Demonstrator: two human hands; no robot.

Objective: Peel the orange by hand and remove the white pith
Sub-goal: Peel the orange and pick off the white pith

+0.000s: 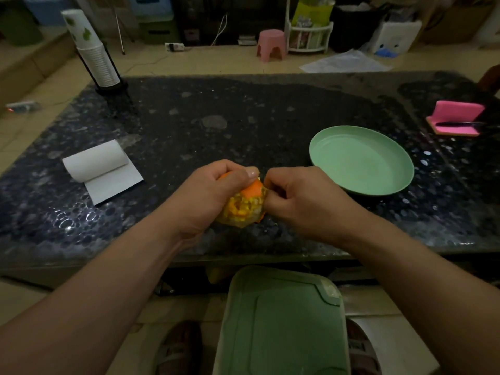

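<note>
A partly peeled orange (243, 207) is held just above the dark stone table, near its front edge. Yellowish pith and flesh show on its near side, and a patch of orange peel (253, 191) remains on top. My left hand (216, 193) wraps around the fruit from the left, thumb pressed on the top. My right hand (303, 201) is closed at the fruit's right side, its fingertips pinching at the peel edge. The far side of the orange is hidden by my fingers.
An empty green plate (362, 161) lies to the right of my hands. A paper towel roll (101, 166) lies at the left, a cup stack (93, 52) at the back left, a pink holder (457, 117) at the far right. A green lidded bin (281, 323) stands below the table edge.
</note>
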